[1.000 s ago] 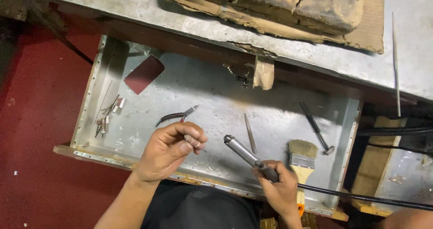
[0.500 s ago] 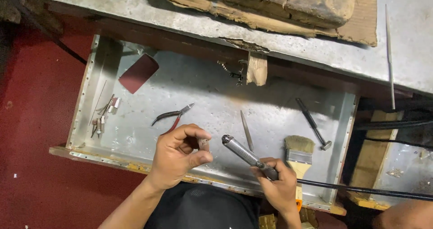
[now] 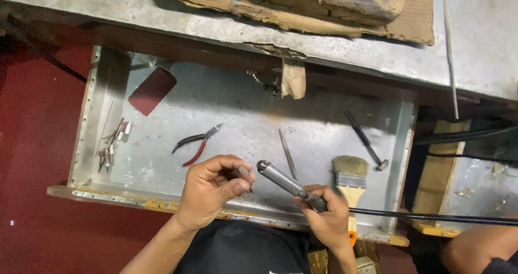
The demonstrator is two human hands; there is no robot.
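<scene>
Head view, metal tray [image 3: 162, 171], right hand [image 3: 324, 214] gripping rotary handpiece [image 3: 283, 181], left hand [image 3: 213, 190] pinching small bit [image 3: 246, 176]

The handpiece [image 3: 286, 181] is knurled grey metal with a dull sheen, its cable [image 3: 431, 217] smooth black rubber. The drawer tray [image 3: 243, 117] is scuffed, matt sheet metal edged in worn wood. The pliers [image 3: 195, 143] carry glossy red plastic handles. The brush [image 3: 350, 171] has pale bristles, a bright metal ferrule and a wooden handle. The tabletop [image 3: 475, 47] is scratched grey metal.

No packages, labels, signs, screens.
</scene>
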